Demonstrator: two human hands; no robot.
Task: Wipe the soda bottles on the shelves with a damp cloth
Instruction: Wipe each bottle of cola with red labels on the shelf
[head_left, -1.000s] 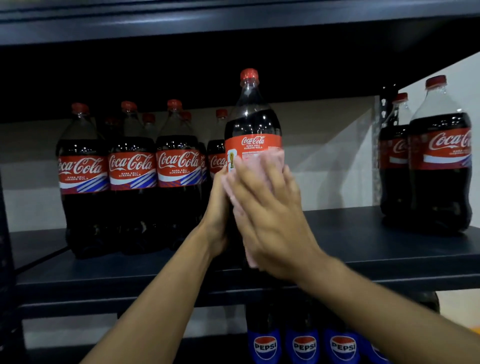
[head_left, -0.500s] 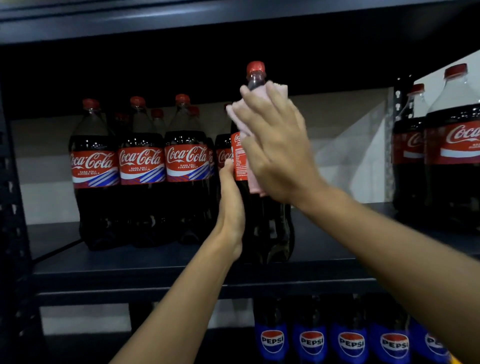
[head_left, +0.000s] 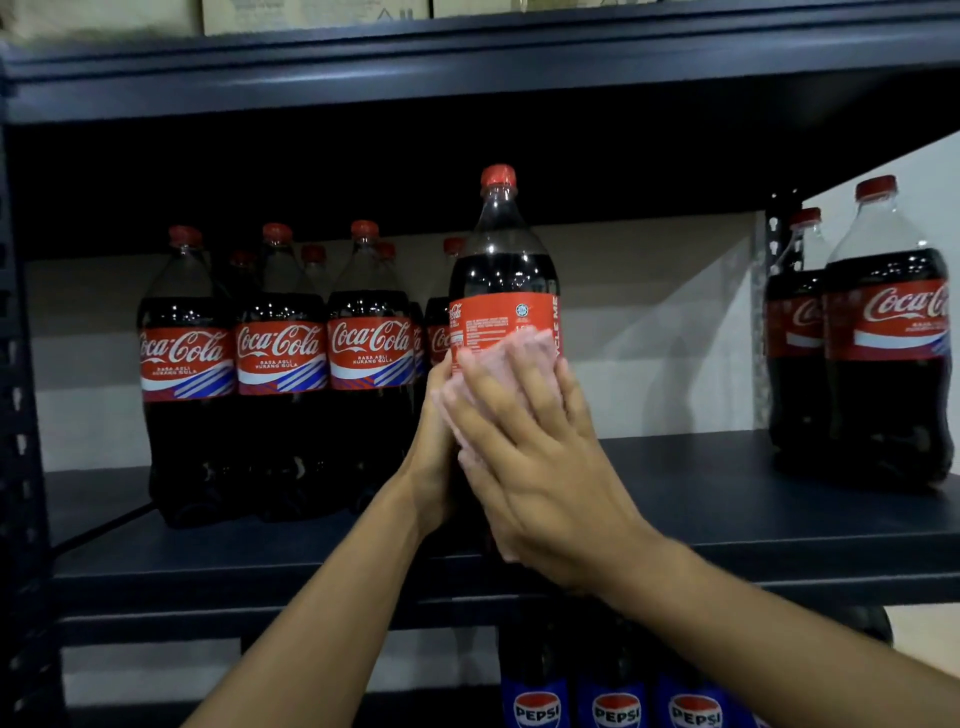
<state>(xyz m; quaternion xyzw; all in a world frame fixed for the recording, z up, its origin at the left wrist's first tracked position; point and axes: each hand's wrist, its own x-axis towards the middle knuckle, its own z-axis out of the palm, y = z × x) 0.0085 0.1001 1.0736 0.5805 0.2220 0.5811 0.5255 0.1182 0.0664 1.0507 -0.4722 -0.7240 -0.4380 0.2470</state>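
I observe the middle shelf (head_left: 727, 525) of a dark metal rack. The Coca-Cola bottle (head_left: 503, 291) being worked on stands upright near the shelf's front edge, about midway along it. Its red cap is on and its label is turned so the small print faces me. The hands hide its base, so I cannot tell whether it rests on the shelf.

The right hand (head_left: 537, 467) lies flat on the front of the bottle, fingers straight and spread. It presses a pale pink cloth (head_left: 522, 353) against the lower label and the body below it. The left hand (head_left: 430, 457) lies against the bottle's left flank. Its fingers are hidden behind the bottle and the right hand, so I cannot tell whether they wrap round it.

A cluster of Coca-Cola bottles (head_left: 280, 364) stands in rows toward the shelf's left end, just beside the left hand. Two more Coca-Cola bottles (head_left: 883, 338) stand at the right end, well apart from the one in hand. Pepsi bottles (head_left: 615, 706) stand on the level below, under the right forearm. Cartons (head_left: 311, 13) sit on the upper shelf (head_left: 467, 78).
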